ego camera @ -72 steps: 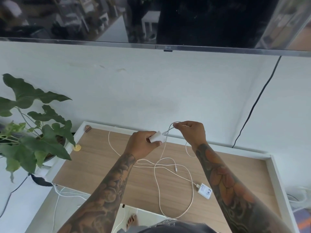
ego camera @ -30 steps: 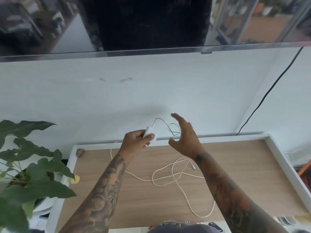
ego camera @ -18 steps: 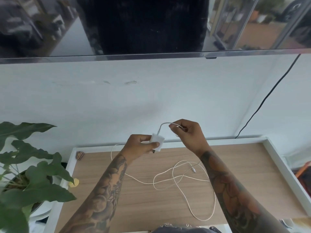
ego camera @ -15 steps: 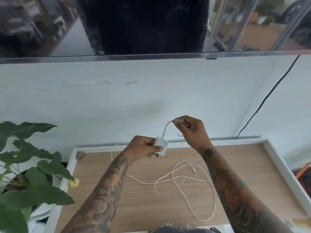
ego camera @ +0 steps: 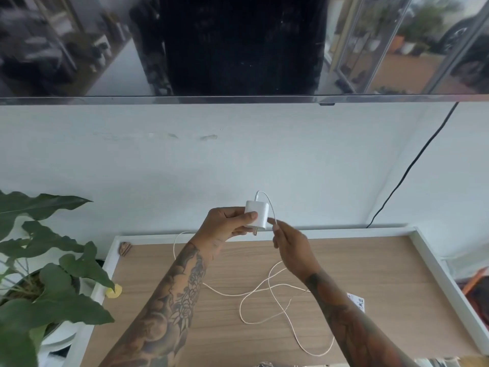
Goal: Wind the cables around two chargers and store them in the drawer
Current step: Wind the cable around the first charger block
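My left hand grips a small white charger block above the back edge of the wooden top, its prongs pointing down. A thin white cable leaves the block's top, arcs down its right side and is pinched by my right hand just below the block. The remaining cable lies in loose loops on the wood. A second white charger with a label lies flat on the wood, mostly hidden behind my right forearm.
The wooden top has a raised white rim. A leafy potted plant stands at the left. A small shell and a yellow piece lie by the left rim. A TV hangs above, with a black cord down the wall.
My right hand has dropped from above the charger to below its right side, drawing the cable down along the block. My left hand has turned the charger more upright.
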